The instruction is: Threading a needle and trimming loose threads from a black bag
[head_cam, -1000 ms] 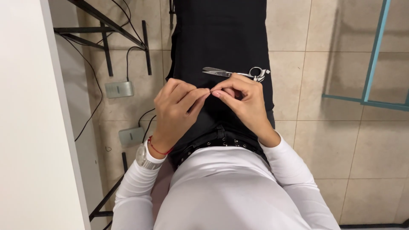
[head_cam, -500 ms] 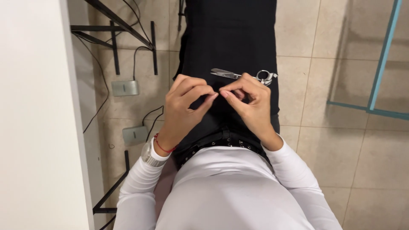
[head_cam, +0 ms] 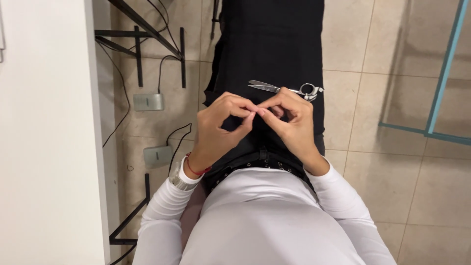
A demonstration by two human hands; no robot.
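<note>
— What are we pinching? Something very fine, a thread perhaps, is sitting between our fingertips [head_cam: 253,116] over the black fabric [head_cam: 274,54] on our lap, but it is too thin for us to be making it out.

— Agreed. Our left hand [head_cam: 221,127] and right hand [head_cam: 289,122] are meeting tip to tip, thumbs and forefingers closed, the other fingers curling in. Whether anything is actually gripped, we cannot tell.

— The scissors [head_cam: 284,89] are lying just beyond our right knuckles, long axis running across the lap, blades pointing left, ring handle at the right. Our right hand is the nearer one.

— Its knuckles are covering part of the handle, though. To the left, two small grey boxes [head_cam: 148,102] and cables are lying on the tiled floor [head_cam: 373,162], beside the white table [head_cam: 44,147].
</note>
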